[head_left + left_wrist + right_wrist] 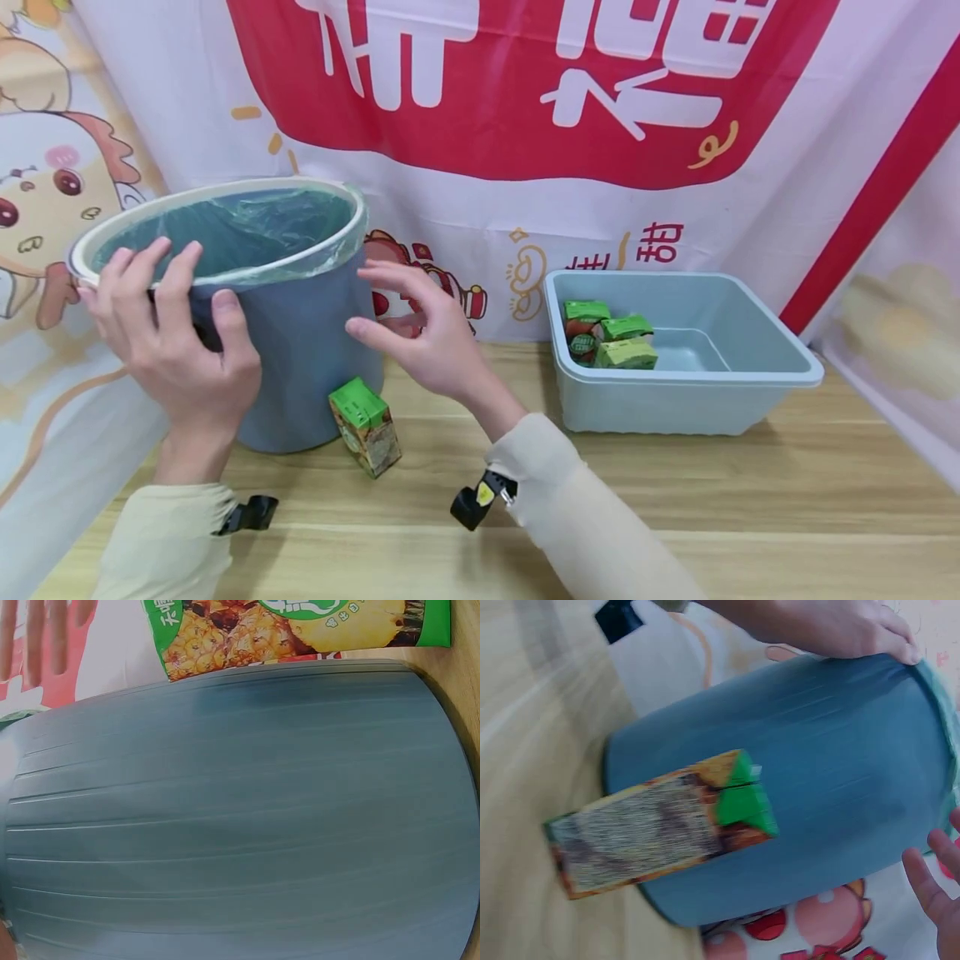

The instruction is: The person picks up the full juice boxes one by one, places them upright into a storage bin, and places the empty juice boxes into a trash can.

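Observation:
A blue trash bin [300, 350] with a white rim and a translucent green liner [300, 218] stands at the left. My left hand [180, 350] holds its near left rim, fingers over the edge and thumb outside; the right wrist view also has this hand [847, 626] at the rim. Just right of the bin, my right hand [431, 333] is raised with spread fingers and holds nothing. Below it a small juice carton [366, 427] with a green top and pineapple pictures stands tilted against the bin's base. The left wrist view is filled by the bin's wall [240, 810].
A light blue plastic tub [675, 408] stands on the wooden table [675, 508] at the right, with several green-topped cartons [626, 352] at its left end. A printed red and white cloth [480, 100] hangs behind.

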The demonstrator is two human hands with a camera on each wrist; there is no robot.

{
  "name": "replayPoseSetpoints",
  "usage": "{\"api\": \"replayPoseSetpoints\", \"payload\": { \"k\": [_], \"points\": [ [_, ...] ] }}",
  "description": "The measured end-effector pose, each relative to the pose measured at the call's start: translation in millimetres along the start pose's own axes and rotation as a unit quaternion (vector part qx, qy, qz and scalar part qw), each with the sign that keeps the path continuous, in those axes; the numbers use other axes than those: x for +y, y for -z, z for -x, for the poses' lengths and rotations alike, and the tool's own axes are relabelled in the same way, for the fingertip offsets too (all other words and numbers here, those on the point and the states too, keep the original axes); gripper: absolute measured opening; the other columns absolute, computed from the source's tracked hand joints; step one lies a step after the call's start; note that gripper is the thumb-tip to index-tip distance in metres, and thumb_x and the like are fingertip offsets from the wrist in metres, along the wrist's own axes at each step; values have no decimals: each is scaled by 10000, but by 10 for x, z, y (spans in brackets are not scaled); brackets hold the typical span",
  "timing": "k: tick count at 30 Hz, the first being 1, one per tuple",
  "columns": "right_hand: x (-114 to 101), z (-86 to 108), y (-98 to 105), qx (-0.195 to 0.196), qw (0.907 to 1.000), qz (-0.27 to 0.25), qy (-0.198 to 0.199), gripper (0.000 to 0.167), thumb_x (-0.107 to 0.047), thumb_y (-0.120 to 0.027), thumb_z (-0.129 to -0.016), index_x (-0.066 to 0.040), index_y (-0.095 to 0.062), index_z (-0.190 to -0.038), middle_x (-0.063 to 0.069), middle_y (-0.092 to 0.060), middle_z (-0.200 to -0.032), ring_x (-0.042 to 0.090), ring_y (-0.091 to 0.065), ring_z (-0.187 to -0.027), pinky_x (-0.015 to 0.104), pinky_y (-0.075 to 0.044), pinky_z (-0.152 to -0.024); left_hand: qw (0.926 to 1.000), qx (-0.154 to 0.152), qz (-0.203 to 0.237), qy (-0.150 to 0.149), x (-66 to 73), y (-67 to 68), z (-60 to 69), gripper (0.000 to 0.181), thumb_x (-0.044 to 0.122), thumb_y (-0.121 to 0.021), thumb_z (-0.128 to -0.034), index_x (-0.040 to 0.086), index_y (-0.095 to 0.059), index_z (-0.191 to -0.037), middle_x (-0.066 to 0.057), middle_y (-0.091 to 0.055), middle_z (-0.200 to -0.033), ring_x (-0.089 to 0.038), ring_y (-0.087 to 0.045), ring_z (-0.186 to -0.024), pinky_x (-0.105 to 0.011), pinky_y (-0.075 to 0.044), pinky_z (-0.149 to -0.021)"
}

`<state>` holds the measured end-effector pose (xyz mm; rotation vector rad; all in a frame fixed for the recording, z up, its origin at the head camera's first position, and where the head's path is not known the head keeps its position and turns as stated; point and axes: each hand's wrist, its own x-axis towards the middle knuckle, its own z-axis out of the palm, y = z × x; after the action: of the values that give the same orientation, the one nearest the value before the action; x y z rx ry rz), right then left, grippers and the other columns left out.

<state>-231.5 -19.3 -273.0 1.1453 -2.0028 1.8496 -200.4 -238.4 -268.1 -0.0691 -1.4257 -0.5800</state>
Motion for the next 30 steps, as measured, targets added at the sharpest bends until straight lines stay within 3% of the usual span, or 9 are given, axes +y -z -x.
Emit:
{"api": "replayPoseSetpoints", "payload": {
  "k": [3,7,9,18,27,30],
  "points": [
    [92,106,-39,42,9997,96,-213,525,-238,-785,-965,-184,-622,-1461,-44,-556,-1556,185,-636,-1357,302,-572,-1054,10000,18,7,25,-3,6,3,472,408,-542,-943,107,-749,-1242,-110,-690,-1376,-290,-523,-1412,-512,-138,-1340],
    [180,221,-92,104,9987,254,-429,531,-266,-784,-964,-211,-618,-1465,-67,-596,-1505,149,-642,-1325,442,-582,-1046,10000,-2,-4,53,-7,6,-4,470,414,-540,-944,121,-749,-1246,-93,-689,-1382,-270,-517,-1415,-499,-135,-1342],
    [217,275,-121,72,9984,152,-540,538,-257,-784,-963,-196,-612,-1469,-55,-610,-1482,202,-644,-1324,491,-591,-1022,10000,-28,-18,49,-13,11,-6,475,418,-538,-946,120,-746,-1252,-93,-685,-1387,-270,-513,-1418,-502,-131,-1343],
    [362,479,-233,78,9939,38,-1098,514,-264,-789,-947,-268,-638,-1438,-69,-616,-1483,161,-615,-1307,397,-591,-1003,9999,-76,-25,80,10,18,-7,474,415,-538,-940,128,-748,-1253,-96,-685,-1389,-261,-514,-1420,-484,-129,-1346],
    [441,594,-339,7,9895,547,-1341,594,-344,-831,-915,-252,-625,-1464,-74,-614,-1499,158,-619,-1278,314,-574,-972,9999,-28,27,128,120,33,-28,463,374,-535,-931,82,-739,-1227,-155,-682,-1362,-300,-524,-1408,-510,-131,-1342],
    [465,624,-378,-112,9869,690,-1453,639,-379,-848,-900,-256,-610,-1481,-86,-615,-1496,176,-635,-1264,335,-586,-976,9999,-53,28,140,133,42,-25,460,362,-535,-929,76,-735,-1229,-161,-678,-1363,-308,-521,-1408,-517,-128,-1342]
  ]
}}
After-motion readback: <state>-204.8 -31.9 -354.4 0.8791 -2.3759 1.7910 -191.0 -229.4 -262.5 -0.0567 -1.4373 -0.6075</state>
